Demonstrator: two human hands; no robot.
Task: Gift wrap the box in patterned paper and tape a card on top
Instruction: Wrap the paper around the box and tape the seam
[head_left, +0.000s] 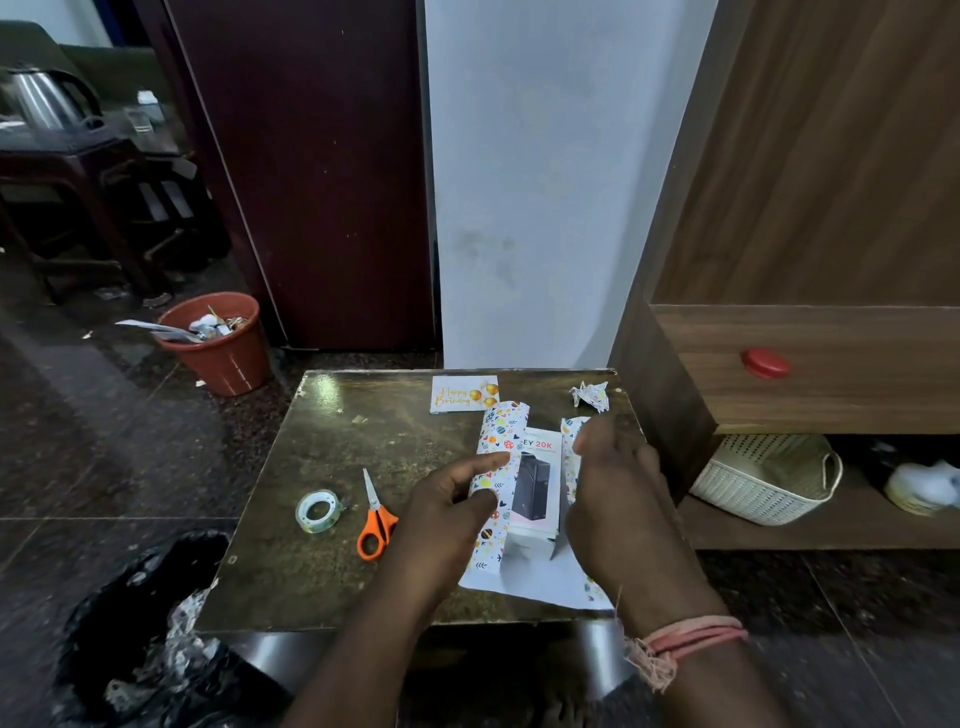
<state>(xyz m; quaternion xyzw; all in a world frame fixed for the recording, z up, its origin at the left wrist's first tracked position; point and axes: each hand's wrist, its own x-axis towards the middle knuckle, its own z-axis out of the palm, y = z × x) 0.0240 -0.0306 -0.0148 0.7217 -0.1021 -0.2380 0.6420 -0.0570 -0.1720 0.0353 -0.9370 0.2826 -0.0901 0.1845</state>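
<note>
- So far: box (535, 483) lies on patterned paper (501, 447), top uncovered, between both hands.
- Left hand (447, 499) fingers pinch the left flap; right hand (618, 499) blurred, grip unclear.
- Card (464, 395) beyond the fingers, tape (318, 512) left of them: untouched.

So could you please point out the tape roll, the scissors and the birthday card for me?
tape roll (317, 512), head view, on the near rim of the clear ring.
scissors (376, 525), head view, on the orange handles.
birthday card (463, 395), head view, on its printed front.
</note>
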